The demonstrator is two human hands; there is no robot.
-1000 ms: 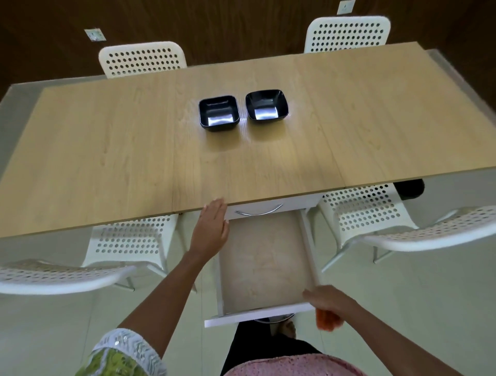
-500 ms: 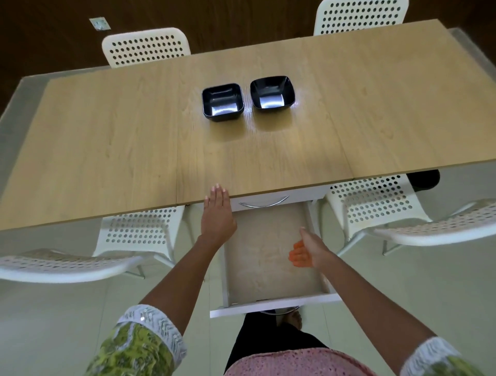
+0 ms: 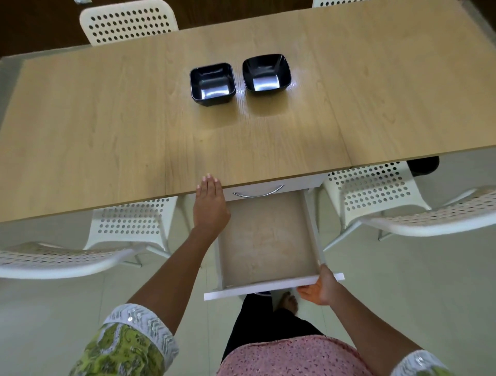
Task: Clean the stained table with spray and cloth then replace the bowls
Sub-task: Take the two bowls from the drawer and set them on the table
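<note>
1. Two square black glossy bowls, the left bowl (image 3: 212, 83) and the right bowl (image 3: 266, 74), side by side on the tabletop.
2. One rectangular light wood-grain table (image 3: 107, 128).
3. One pulled-out white drawer with a pale bare floor (image 3: 265, 241).
4. One curved metal drawer handle (image 3: 258, 193) below the table edge.
5. Five white perforated plastic chairs: far-left (image 3: 128, 24), far-right (image 3: 330, 2), partly seen, near-left (image 3: 131, 222), near-right (image 3: 370, 188), and rightmost (image 3: 442, 214).
6. Two bare hands: left hand (image 3: 210, 205), right hand (image 3: 320, 288).
</note>
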